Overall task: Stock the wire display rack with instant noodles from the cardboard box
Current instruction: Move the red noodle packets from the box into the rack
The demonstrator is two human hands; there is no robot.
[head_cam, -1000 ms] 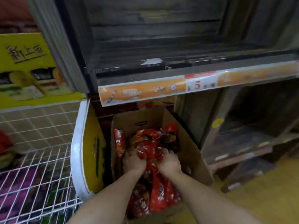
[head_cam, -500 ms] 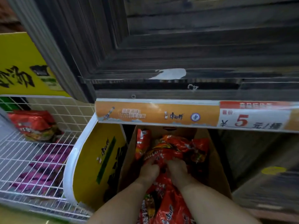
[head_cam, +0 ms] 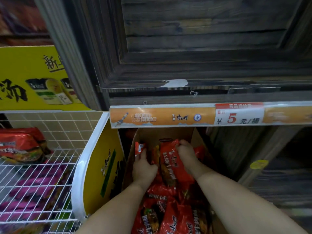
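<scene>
An open cardboard box point(head_cam: 168, 134) sits below the wooden shelf, full of red instant noodle packs point(head_cam: 173, 215). Both my hands are inside it. My right hand point(head_cam: 187, 157) grips the top right edge of one red pack point(head_cam: 170, 162) that stands up on end. My left hand point(head_cam: 143, 168) is curled against that pack's left side, fingers tucked between packs. The white wire display rack point(head_cam: 33, 181) is at the left, with a red noodle multipack point(head_cam: 22, 146) on its shelf.
A wooden shelf with an orange price strip point(head_cam: 194, 116) overhangs the box. The rack's yellow side panel point(head_cam: 103, 169) stands right beside the box. Purple packs point(head_cam: 32, 191) lie under the wire shelf. A yellow sign point(head_cam: 30, 81) tops the rack.
The view has tilted and closed in on the box. My hands have spread apart and lifted one red pack upright between them; the right hand has moved up to its top edge.
</scene>
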